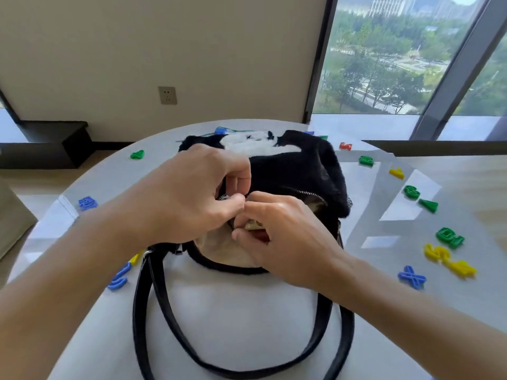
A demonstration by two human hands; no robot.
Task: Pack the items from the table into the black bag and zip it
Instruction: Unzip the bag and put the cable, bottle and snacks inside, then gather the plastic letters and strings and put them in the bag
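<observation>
Item: black bag [290, 171], plush, with a white patch on its far face. It stands at the middle of the round white table [233, 311], mouth open, pale lining [219, 248] showing, zipper [301, 192] unclosed. Its strap [153, 297] loops toward the viewer.

Left hand [186, 196]: thumb and forefinger pinch the bag's edge at the zipper's left end.

Right hand [288, 237]: fingers curled at the mouth, pinching a small piece [253, 225]; its kind cannot be told.

Step, as judged: loading. Keep the left pinch lifting the edge so the mouth gapes, and release the piece well inside the lining, clear of the teeth.

Still outside: green number [450, 237], yellow letters [436, 252], blue X [411, 277], blue piece [87, 202], others scattered around.
</observation>
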